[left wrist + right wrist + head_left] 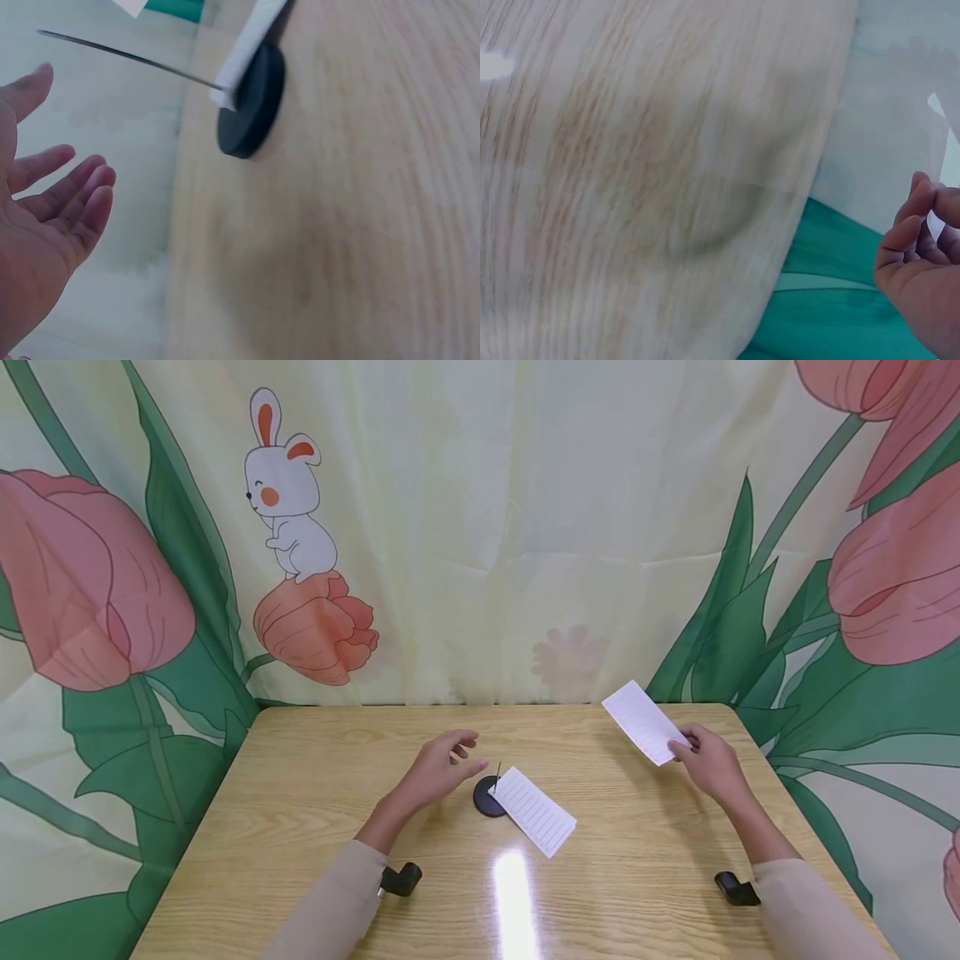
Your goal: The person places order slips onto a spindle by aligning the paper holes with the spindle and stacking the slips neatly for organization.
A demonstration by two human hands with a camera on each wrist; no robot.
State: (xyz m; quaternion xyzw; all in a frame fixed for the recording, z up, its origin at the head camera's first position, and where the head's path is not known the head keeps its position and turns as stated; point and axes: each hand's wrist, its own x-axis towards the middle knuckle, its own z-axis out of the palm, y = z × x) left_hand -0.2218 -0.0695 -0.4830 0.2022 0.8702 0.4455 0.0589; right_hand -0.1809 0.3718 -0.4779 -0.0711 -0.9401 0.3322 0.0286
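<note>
A receipt spike with a round black base [487, 797] stands on the table, its thin metal rod [127, 55] pointing up. Lined white slips [534, 814] are stuck on the rod near one corner and lie down over the base. My left hand [441, 766] hovers beside the spike with fingers loosely bent and nothing in them; the left wrist view shows the same palm [37, 232] apart from the rod. Off to the right, my right hand [708, 764] pinches one lined slip of paper [643, 723] by its near corner, above the table.
The wooden table [322, 793] ends at a back edge against a curtain [465, 527] printed with tulips and a rabbit. A bright light reflection lies on the tabletop in front of the spike. Black wrist cameras sit at both sleeves.
</note>
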